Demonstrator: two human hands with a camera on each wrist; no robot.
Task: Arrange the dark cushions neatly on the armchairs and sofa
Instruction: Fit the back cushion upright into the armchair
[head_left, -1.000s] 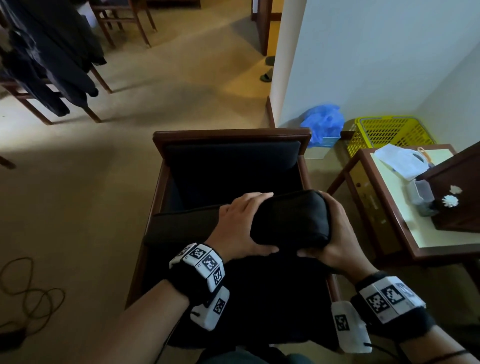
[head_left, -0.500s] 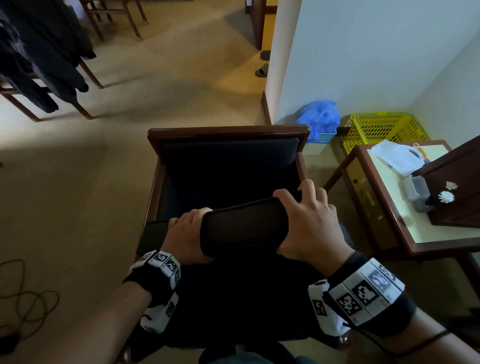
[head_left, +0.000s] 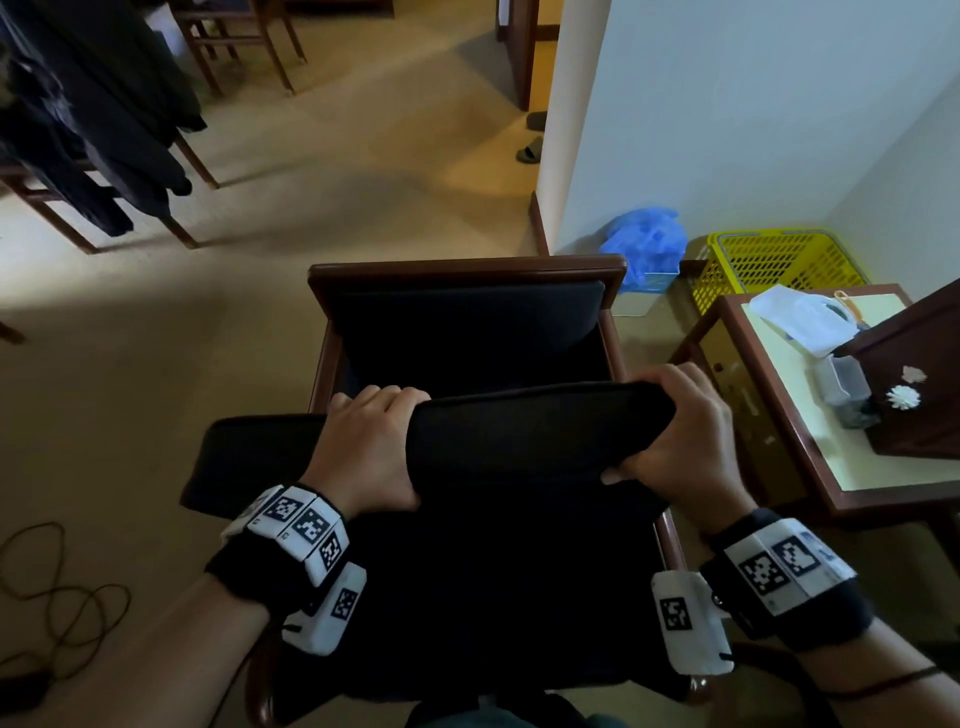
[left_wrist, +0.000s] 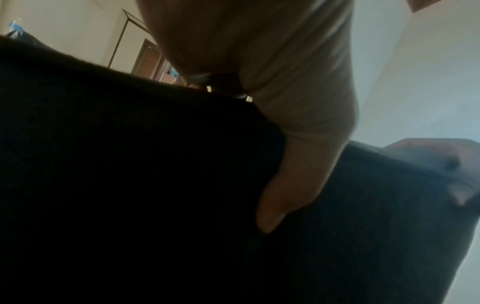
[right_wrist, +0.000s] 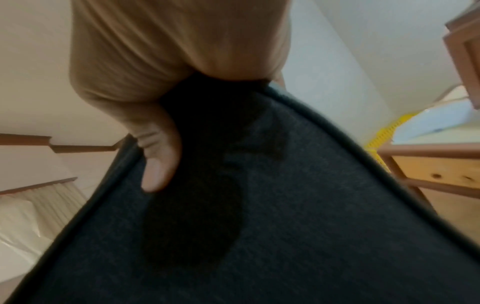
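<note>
A wooden armchair stands below me with a dark back cushion in place. Over its seat I hold a second dark cushion; its left end juts past the chair's left arm. My left hand grips the cushion's top edge near the middle, fingers curled over it and thumb pressed on the near face. My right hand grips the cushion's right end the same way, thumb on the dark fabric.
A wooden side table with a white bag and small items stands close on the right. A yellow basket and a blue bag sit by the wall. Chairs draped with dark clothes are far left; a cable lies on the carpet.
Both hands have shifted along the cushion: the right from the middle out to the right end, the left a little rightward. The cushion now sits wider across the chair.
</note>
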